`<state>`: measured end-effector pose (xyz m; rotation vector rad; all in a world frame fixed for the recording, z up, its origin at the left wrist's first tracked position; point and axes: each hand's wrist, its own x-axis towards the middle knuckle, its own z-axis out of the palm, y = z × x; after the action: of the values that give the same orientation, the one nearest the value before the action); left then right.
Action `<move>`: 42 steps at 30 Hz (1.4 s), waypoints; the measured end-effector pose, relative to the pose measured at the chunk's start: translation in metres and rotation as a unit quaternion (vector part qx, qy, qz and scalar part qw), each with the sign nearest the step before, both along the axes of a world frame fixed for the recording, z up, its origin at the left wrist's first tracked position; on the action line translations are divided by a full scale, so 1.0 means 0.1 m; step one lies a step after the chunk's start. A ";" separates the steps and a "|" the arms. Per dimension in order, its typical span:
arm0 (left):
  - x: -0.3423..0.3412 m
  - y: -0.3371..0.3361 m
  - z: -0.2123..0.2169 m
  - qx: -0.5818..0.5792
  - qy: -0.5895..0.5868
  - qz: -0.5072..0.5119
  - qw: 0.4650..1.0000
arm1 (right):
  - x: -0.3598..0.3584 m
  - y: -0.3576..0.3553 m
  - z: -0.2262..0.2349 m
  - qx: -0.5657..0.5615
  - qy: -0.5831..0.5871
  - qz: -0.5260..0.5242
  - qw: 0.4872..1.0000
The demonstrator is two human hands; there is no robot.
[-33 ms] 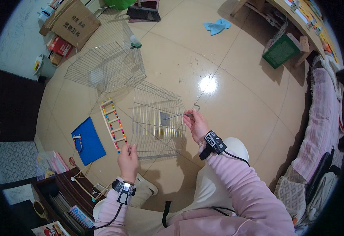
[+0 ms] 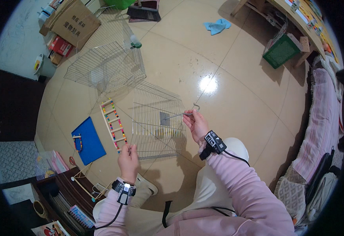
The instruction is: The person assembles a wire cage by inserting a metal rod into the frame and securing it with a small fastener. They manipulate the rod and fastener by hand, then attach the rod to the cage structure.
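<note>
- Hook of bent grey metal rod (image 2: pixel 176 115), pretty much mid-scene, pinched between thumb and fingers of the right hand (image 2: pixel 197 125), curved end poking out past the grip.
- Other end at a grey square plate (image 2: pixel 165 119) on a silver wire cage panel (image 2: pixel 156 126), just left of that hand.
- Left hand (image 2: pixel 128 162) bunched up narrow, right by the panel's near left corner. Honestly can't tell about an actual hold on the wire.
- Wooden ladder with multicoloured beads (image 2: pixel 114 120) just left of the panel, flat blue rectangular tray (image 2: pixel 92 147) farther left.
- Second silver wire structure (image 2: pixel 105 69) far left, crumpled light blue cloth (image 2: pixel 217 26) far right of it.
</note>
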<state>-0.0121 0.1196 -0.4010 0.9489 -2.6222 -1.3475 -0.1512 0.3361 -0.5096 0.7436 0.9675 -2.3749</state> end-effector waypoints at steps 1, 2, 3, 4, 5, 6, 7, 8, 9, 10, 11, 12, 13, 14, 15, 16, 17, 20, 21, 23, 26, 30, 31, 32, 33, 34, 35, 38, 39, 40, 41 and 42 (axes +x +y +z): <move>0.00 0.02 0.02 0.014 -0.004 0.003 1.000 | -0.01 0.01 -0.01 0.000 -0.001 -0.004 1.000; 0.00 0.04 0.03 -0.013 0.003 -0.006 1.000 | 0.00 0.01 -0.01 -0.003 -0.001 0.004 1.000; 0.00 0.06 0.05 -0.026 0.006 -0.007 1.000 | 0.01 0.01 -0.02 -0.005 0.000 0.010 1.000; 0.00 0.09 0.06 -0.038 0.009 -0.008 0.999 | 0.02 0.00 -0.02 -0.010 0.004 0.014 1.000; 0.00 0.11 0.08 -0.073 0.003 -0.019 0.997 | 0.04 -0.01 -0.02 0.000 -0.004 0.031 1.000; 0.00 0.14 0.09 -0.108 -0.002 -0.031 0.994 | 0.05 -0.02 -0.03 0.008 -0.008 0.045 0.999; 0.00 0.16 0.10 -0.142 -0.007 -0.043 0.989 | 0.06 -0.03 -0.04 0.015 -0.014 0.055 0.998; -0.01 0.19 0.12 -0.142 -0.025 -0.049 0.988 | 0.07 -0.04 -0.05 0.014 -0.016 0.072 0.997; 0.00 0.22 0.13 -0.142 -0.043 -0.055 0.987 | 0.09 -0.05 -0.06 0.013 -0.020 0.085 0.996; 0.00 0.25 0.14 -0.133 -0.056 -0.056 0.988 | 0.10 -0.07 -0.07 0.014 -0.033 0.094 0.995; 0.00 0.28 0.15 -0.142 -0.064 -0.063 0.986 | 0.12 -0.08 -0.08 0.014 -0.027 0.110 0.993; -0.01 0.32 0.15 -0.141 -0.067 -0.066 0.986 | 0.14 -0.09 -0.10 0.025 -0.022 0.135 0.990; -0.01 0.35 0.15 -0.140 -0.070 -0.070 0.985 | 0.15 -0.09 -0.11 0.029 -0.020 0.154 0.987; 0.00 0.40 0.14 -0.161 -0.066 -0.084 0.981 | 0.16 -0.10 -0.13 0.034 -0.018 0.173 0.984; 0.00 0.44 0.14 -0.181 -0.061 -0.098 0.977 | 0.17 -0.10 -0.15 0.034 -0.025 0.174 0.984; 0.01 0.48 0.14 -0.197 -0.060 -0.112 0.972 | 0.17 -0.10 -0.17 0.034 -0.032 0.175 0.983; 0.01 0.51 0.14 -0.190 -0.065 -0.115 0.973 | 0.17 -0.11 -0.20 0.035 -0.038 0.176 0.983; 0.01 0.63 0.15 -0.165 -0.105 -0.127 0.973 | 0.19 -0.11 -0.27 0.041 -0.067 0.156 0.985; 0.02 0.67 0.15 -0.162 -0.127 -0.135 0.969 | 0.19 -0.10 -0.30 0.051 -0.070 0.166 0.982; 0.02 0.77 0.16 -0.153 -0.171 -0.153 0.961 | 0.20 -0.08 -0.37 0.072 -0.090 0.176 0.978; 0.02 0.87 0.16 -0.128 -0.210 -0.185 0.951 | 0.21 -0.07 -0.47 0.096 -0.124 0.170 0.973; 0.05 0.93 0.13 -0.096 -0.188 -0.212 0.954 | 0.22 -0.01 -0.62 0.133 -0.137 0.167 0.967; 0.06 0.94 0.11 -0.092 -0.182 -0.215 0.955 | 0.23 0.00 -0.65 0.145 -0.133 0.155 0.968; 0.08 0.95 0.10 -0.087 -0.186 -0.214 0.955 | 0.24 0.02 -0.68 0.164 -0.139 0.143 0.966; 0.09 0.95 0.08 -0.082 -0.190 -0.214 0.955 | 0.24 0.04 -0.70 0.167 -0.133 0.142 0.967; 0.11 0.95 0.06 -0.081 -0.182 -0.212 0.957 | 0.23 0.06 -0.72 0.176 -0.136 0.140 0.965; 0.12 0.94 0.05 -0.075 -0.189 -0.213 0.956 | 0.23 0.08 -0.74 0.200 -0.149 0.135 0.959; 0.13 0.93 0.00 -0.073 -0.169 -0.209 0.960 | 0.23 0.11 -0.75 0.227 -0.144 0.116 0.956; 0.13 0.93 -0.01 -0.078 -0.162 -0.206 0.962 | 0.23 0.12 -0.74 0.231 -0.145 0.110 0.956; 0.14 0.92 -0.02 -0.078 -0.158 -0.201 0.964 | 0.23 0.12 -0.73 0.235 -0.146 0.105 0.955; 0.14 0.90 -0.03 -0.079 -0.168 -0.199 0.962 | 0.23 0.12 -0.71 0.238 -0.146 0.100 0.955; 0.15 0.89 -0.05 -0.076 -0.182 -0.196 0.961 | 0.22 0.11 -0.69 0.241 -0.145 0.098 0.954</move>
<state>0.0027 0.2083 -0.4057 0.7428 -3.2781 -1.0889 -0.1294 0.3472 -0.5785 1.0808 1.4318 -1.8055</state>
